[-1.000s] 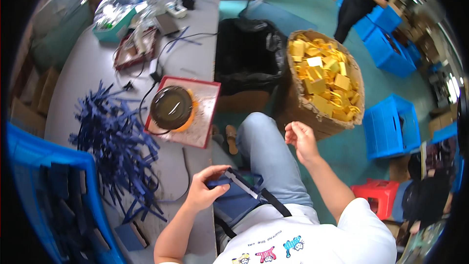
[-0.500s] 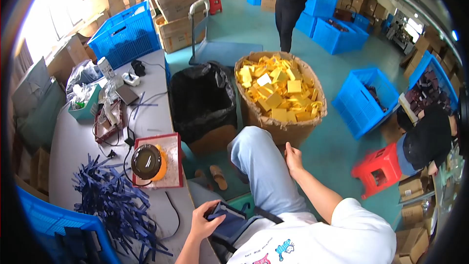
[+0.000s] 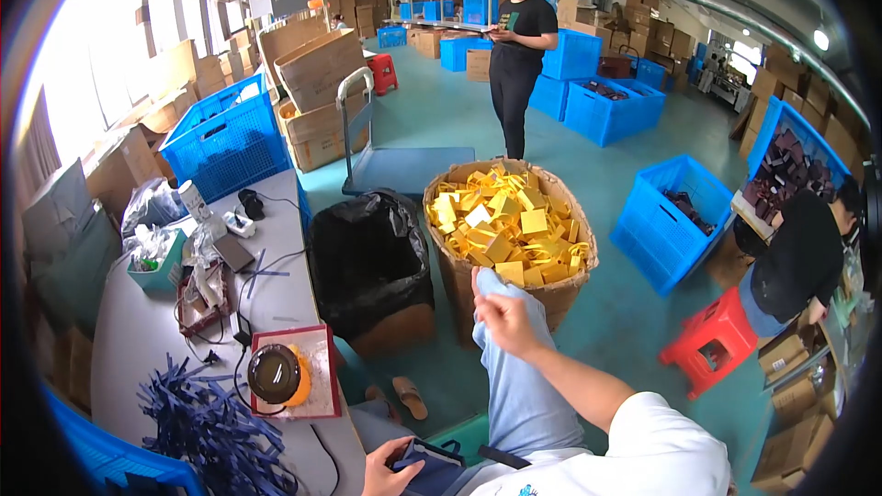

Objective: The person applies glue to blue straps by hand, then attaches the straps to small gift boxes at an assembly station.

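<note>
At the bottom centre my left hand [image 3: 393, 467] is closed on a dark blue box [image 3: 432, 465] resting by my lap. My right hand [image 3: 507, 314] is raised over my knee, in front of the carton [image 3: 450, 298] filled with yellow boxes [image 3: 505, 220]; a finger points up and the others are curled, and whether they hold anything is hidden. On the table [image 3: 138, 340] to the left lie a pile of dark blue ribbons [image 3: 216, 422] and a round dark-topped pot [image 3: 276, 374] with an orange side, on a red-edged tray [image 3: 323, 349].
A carton lined with a black bag [image 3: 367, 266] stands beside the table. Beyond it are a platform trolley [image 3: 413, 165] and a standing person [image 3: 521, 55]. At right are a blue crate [image 3: 666, 220], a red stool [image 3: 712, 344] and a seated person [image 3: 795, 262].
The view has tilted up, so the surroundings sit lower in the frame. My right hand has moved from beside my knee to above it. My left hand still holds the blue box.
</note>
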The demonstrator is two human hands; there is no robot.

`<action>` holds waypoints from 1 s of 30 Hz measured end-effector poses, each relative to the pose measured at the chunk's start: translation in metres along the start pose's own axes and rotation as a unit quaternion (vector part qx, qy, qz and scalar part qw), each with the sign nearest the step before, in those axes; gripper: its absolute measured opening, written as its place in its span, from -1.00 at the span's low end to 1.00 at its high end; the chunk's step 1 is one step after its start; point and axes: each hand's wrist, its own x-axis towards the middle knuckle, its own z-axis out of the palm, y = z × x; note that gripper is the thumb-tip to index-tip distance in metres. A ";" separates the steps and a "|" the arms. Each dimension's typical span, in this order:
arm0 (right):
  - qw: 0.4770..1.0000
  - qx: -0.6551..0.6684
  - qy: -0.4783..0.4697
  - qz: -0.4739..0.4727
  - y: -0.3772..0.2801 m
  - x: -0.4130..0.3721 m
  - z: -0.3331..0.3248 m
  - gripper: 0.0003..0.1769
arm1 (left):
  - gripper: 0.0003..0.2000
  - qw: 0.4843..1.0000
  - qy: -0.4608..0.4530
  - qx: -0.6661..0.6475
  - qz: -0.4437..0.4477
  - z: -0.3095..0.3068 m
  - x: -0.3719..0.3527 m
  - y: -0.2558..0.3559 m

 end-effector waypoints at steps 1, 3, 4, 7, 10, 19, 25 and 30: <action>1.000 0.001 -0.008 -0.009 0.005 -0.001 0.010 -0.55 | -0.58 1.000 0.008 0.000 -0.009 0.000 0.000 0.002; 0.999 -0.015 -0.043 -0.029 0.006 -0.006 0.019 -0.56 | -0.59 0.999 0.017 -0.014 -0.027 0.001 -0.002 0.001; 0.998 -0.012 -0.061 -0.016 0.001 -0.010 0.023 -0.57 | -0.59 1.000 0.015 -0.007 -0.019 0.001 -0.001 -0.001; 0.994 -0.032 -0.080 -0.068 0.001 -0.015 0.030 -0.58 | -0.60 0.999 0.013 0.035 -0.005 -0.003 0.002 -0.007; 0.993 -0.042 -0.076 -0.076 0.002 -0.021 0.030 -0.59 | -0.59 0.999 0.002 0.039 -0.005 -0.002 0.003 -0.006; 0.991 -0.075 -0.058 -0.090 0.003 -0.029 0.027 -0.74 | -0.59 0.999 -0.017 0.027 -0.001 -0.003 0.002 -0.014; 0.989 -0.066 -0.076 -0.107 -0.022 -0.030 0.027 -0.85 | -0.59 0.999 -0.023 0.041 0.019 -0.005 0.002 -0.013; 0.991 -0.026 -0.088 -0.100 -0.044 -0.027 0.027 -0.92 | -0.60 0.998 -0.023 0.048 0.028 -0.006 0.004 -0.009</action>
